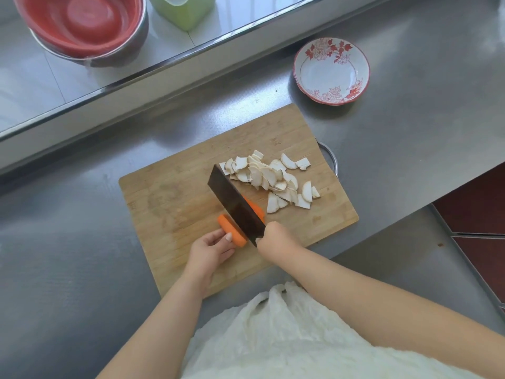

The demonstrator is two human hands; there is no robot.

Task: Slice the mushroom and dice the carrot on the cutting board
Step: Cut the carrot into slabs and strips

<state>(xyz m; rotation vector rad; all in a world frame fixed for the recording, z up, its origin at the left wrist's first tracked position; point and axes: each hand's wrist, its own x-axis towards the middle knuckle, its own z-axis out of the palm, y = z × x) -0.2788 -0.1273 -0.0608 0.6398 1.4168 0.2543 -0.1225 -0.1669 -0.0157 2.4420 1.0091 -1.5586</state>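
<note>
A wooden cutting board lies on the steel counter. A pile of white mushroom slices covers its far right part. An orange carrot lies near the board's front middle. My left hand holds the carrot's near end with curled fingers. My right hand grips the handle of a dark cleaver, whose blade stands in the carrot, with orange showing on both sides of it.
A white bowl with red flowers stands on the counter beyond the board's right corner. A red basin inside a steel bowl and a green container sit on the raised ledge at the back. The counter edge drops off at the right.
</note>
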